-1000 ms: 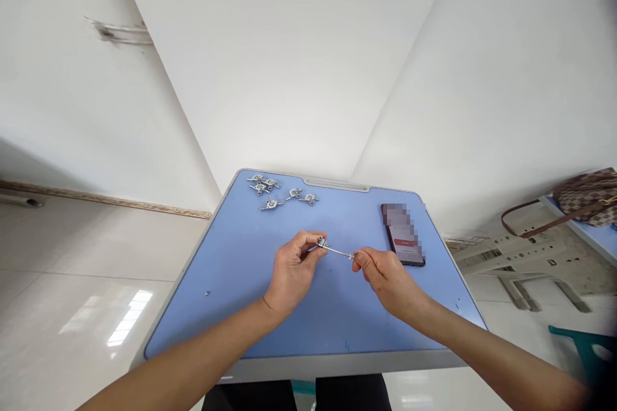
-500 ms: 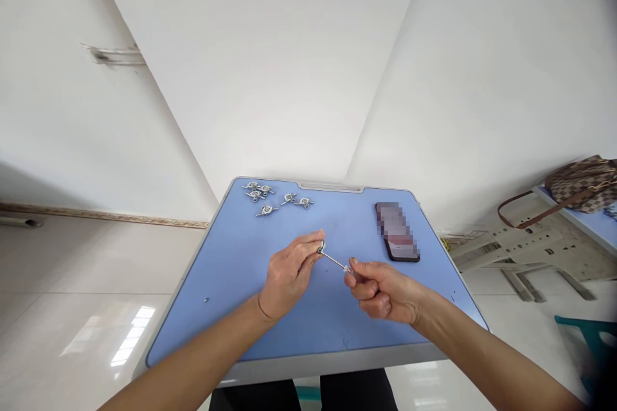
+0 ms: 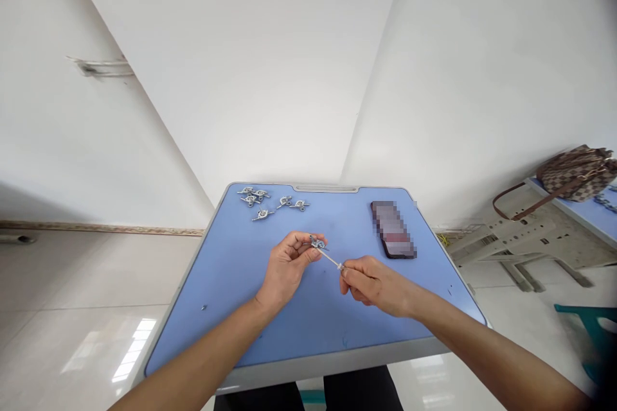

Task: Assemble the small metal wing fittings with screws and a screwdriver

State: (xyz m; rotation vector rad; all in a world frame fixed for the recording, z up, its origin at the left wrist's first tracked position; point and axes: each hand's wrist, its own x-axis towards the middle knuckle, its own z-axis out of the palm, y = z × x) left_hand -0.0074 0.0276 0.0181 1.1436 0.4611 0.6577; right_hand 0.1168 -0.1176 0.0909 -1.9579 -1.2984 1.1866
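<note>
We see the small metal part [image 3: 318, 243] to the left of the phone [image 3: 394, 231] and a bit nearer us. Our left hand [image 3: 284, 266] is nearly closed, pinching it. Our right hand [image 3: 378, 284], just nearer us than the phone, is curled tight on the thin rod [image 3: 328, 257], whose tip meets the part. The part looks light, hard and maybe slippery, so we'd best grip its sides.

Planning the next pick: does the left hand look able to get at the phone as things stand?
Probably not readily: the left hand holds a small metal part, and the right hand sits between it and the phone.
</note>
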